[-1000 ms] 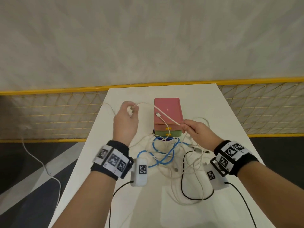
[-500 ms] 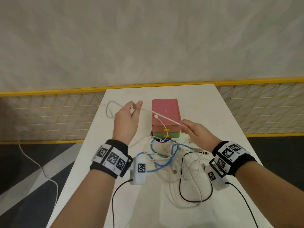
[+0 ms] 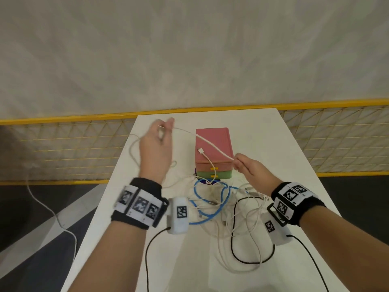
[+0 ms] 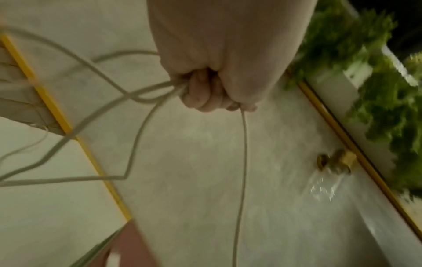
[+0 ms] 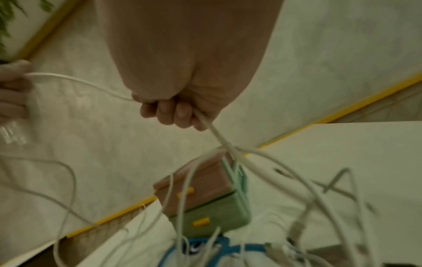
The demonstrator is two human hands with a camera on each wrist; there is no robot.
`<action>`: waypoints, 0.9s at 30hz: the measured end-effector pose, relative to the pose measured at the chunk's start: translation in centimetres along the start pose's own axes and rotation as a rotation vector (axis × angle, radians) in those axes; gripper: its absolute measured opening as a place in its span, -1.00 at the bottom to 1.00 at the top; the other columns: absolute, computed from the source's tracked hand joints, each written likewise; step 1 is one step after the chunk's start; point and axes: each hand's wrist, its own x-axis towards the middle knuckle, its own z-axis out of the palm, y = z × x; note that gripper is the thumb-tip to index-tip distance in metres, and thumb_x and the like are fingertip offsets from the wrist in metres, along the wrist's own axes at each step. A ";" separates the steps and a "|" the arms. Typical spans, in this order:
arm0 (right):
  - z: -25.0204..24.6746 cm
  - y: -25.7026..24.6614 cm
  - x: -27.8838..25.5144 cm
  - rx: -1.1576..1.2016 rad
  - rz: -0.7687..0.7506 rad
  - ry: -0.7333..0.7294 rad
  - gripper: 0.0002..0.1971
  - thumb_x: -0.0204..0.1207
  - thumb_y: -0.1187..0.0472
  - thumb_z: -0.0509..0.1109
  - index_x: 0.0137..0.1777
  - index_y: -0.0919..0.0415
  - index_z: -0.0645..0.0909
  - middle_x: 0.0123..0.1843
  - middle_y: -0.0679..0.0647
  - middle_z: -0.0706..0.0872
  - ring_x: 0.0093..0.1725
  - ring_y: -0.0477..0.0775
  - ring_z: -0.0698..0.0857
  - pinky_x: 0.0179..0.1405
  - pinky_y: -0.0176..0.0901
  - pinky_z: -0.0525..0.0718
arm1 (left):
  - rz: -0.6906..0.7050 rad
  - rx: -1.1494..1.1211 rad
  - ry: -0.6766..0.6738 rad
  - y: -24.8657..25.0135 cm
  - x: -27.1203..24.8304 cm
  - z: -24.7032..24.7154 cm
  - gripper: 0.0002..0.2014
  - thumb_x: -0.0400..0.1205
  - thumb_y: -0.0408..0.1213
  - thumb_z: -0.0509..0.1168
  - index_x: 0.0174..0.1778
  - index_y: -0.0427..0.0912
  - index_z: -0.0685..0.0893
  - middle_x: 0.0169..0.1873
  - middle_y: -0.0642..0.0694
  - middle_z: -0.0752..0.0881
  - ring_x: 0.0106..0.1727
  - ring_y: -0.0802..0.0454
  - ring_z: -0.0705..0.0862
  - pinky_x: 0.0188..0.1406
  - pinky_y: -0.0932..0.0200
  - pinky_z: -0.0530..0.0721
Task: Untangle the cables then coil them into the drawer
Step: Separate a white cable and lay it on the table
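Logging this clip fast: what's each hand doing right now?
Left hand: grips the white cable.
Right hand: pinches the same white cable.

Head view looks down from above; wrist views close, sharing drawer box [image 3: 212, 148].

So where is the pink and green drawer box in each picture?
Head view: the drawer box stands mid-table, beyond the cable tangle, between the two hands.
Left wrist view: only its pink corner shows, at the bottom edge.
Right wrist view: it sits low in the middle, behind hanging white cables.
Shared landmark: the yellow rail past the table.
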 end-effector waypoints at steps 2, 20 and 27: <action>0.1 0.4 -0.2 -0.033 0.018 -0.013 -0.76 0.73 0.15 0.03 -0.16 0.00 0.43 -0.37 -0.15 0.43 -0.38 -0.26 0.49 -0.20 -0.32 0.38 | 0.019 0.080 0.040 -0.5 0.9 -1.0 -0.71 0.74 0.00 0.17 -0.09 -0.16 0.55 -0.63 0.00 0.38 -0.65 0.11 0.33 -0.60 0.22 0.32; -0.2 0.1 0.7 -0.442 -0.228 -0.011 -0.80 0.64 0.18 0.27 0.12 0.17 0.69 -0.09 -0.08 0.44 -0.08 -0.13 0.46 -0.06 -0.20 0.45 | 0.193 0.349 -0.331 -4.0 -0.4 0.3 -0.67 0.67 0.15 0.19 -0.14 -0.05 0.58 -0.65 0.02 0.42 -0.52 -0.03 0.45 -0.46 0.05 0.44; -4.3 -6.0 4.1 -0.635 -0.084 -0.138 -0.71 0.65 0.04 0.18 -0.18 0.18 0.60 -0.30 0.06 0.67 -0.32 0.10 0.61 -0.34 -0.06 0.53 | 0.036 0.359 -0.225 -6.6 -1.3 -1.2 -0.63 0.68 0.13 0.17 -0.12 -0.12 0.58 -0.61 -0.04 0.48 -0.46 -0.13 0.53 -0.49 0.07 0.42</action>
